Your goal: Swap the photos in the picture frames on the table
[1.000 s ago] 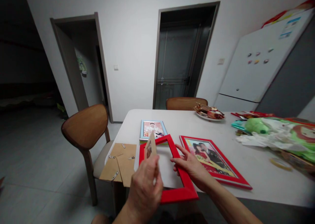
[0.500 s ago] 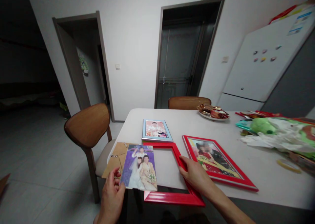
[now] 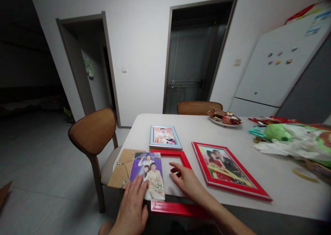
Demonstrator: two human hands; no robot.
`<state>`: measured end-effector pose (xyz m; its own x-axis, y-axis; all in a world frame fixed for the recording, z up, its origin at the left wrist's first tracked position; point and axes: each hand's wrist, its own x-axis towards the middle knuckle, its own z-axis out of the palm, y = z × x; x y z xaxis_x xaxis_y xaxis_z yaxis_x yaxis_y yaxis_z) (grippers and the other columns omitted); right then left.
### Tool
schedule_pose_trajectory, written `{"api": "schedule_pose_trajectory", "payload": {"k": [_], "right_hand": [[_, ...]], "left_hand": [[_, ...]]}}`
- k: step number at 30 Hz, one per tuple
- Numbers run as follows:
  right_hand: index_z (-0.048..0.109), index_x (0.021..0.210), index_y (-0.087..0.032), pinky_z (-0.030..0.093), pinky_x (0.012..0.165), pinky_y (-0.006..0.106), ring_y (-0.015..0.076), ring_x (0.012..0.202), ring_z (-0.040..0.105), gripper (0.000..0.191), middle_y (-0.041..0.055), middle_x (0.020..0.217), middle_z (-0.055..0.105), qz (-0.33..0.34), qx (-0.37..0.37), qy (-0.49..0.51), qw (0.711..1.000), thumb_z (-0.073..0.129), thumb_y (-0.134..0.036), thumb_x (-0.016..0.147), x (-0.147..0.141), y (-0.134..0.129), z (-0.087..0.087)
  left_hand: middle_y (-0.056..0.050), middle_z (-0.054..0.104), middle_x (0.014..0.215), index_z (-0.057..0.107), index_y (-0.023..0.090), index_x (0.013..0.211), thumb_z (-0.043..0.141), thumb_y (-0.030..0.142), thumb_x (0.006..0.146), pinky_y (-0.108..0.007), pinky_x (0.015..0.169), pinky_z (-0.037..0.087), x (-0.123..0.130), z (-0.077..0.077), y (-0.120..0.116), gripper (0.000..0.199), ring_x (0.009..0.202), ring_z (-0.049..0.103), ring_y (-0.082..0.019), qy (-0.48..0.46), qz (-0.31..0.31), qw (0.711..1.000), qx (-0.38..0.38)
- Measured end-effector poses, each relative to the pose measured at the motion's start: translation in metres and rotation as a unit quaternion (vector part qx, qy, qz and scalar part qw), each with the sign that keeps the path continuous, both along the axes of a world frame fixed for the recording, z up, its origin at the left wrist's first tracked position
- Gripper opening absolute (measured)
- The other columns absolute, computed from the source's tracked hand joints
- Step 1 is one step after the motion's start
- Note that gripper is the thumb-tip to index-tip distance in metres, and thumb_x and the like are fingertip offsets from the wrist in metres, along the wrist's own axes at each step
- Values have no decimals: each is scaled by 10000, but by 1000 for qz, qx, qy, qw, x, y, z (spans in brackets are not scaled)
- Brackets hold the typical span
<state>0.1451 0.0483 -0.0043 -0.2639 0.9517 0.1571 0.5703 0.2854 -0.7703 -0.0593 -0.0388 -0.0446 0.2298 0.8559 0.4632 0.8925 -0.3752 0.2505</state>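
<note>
My left hand (image 3: 133,202) lies with its fingers stretched over the lower left of a printed photo (image 3: 156,183) showing three people. That photo covers the left side of an empty red picture frame (image 3: 176,208) at the table's near edge. Partly under the photo, to its left, is a brown backing board (image 3: 121,174) with small metal clips. Over the frame's opening hovers my right hand (image 3: 184,180), fingers apart and bent, holding nothing. To the right lies a second red picture frame (image 3: 239,191) with a couple's photo. A light blue picture frame (image 3: 168,146) sits behind the empty one.
The white table (image 3: 196,128) carries a plate of wrapped items (image 3: 224,119) at the back. A green plush-like thing (image 3: 278,132), white crumpled material and a roll of tape (image 3: 305,174) are on the right. Wooden chairs stand left (image 3: 93,128) and behind (image 3: 199,107).
My left hand has moved right, from the photo's edge onto its face. My right hand has let go of the red frame's right side and shifted left over the opening.
</note>
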Motion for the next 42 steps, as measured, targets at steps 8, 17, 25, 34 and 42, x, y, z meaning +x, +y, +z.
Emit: {"api": "schedule_pose_trajectory", "payload": {"k": [8,17,25,34,42], "right_hand": [[481,1133,-177,460,661,271,144,759,571,454,69,1000,599,64,-92,322,940,513,-241,684,-54,-12,11],[523,994,-143,456,597,251,125,651,595,376,60,812,630,21,-272,440,856,565,-344,679,-47,-22,16],[518,981,-165,485,625,288,187,743,619,328,59,842,665,-38,-208,497,841,483,-207,658,-8,-3,16],[512,1069,-148,472,505,262,182,607,632,438,51,738,683,-45,-231,292,927,380,-173,652,33,12,11],[520,1079,-149,471,489,254,173,573,625,435,49,713,682,-40,-231,316,919,416,-177,657,19,23,2]], "left_hand": [[-66,513,1191,472,207,1155,365,74,720,-366,917,396,0,17,17,468,1105,455,-198,-86,-22,995,49],[-75,626,994,522,149,1039,447,380,779,-370,827,445,21,65,21,356,966,554,-242,-642,82,763,-9],[-118,528,1145,338,152,1166,500,266,714,-346,887,404,59,49,21,493,1054,498,-211,-677,-33,728,-102],[-104,525,1158,494,162,1072,506,104,638,-391,948,345,54,36,12,437,1086,465,-222,-383,-12,909,-162],[-154,483,1200,528,144,1044,582,128,617,-490,944,329,53,23,9,430,1130,413,-282,-180,-67,974,-119]]}}
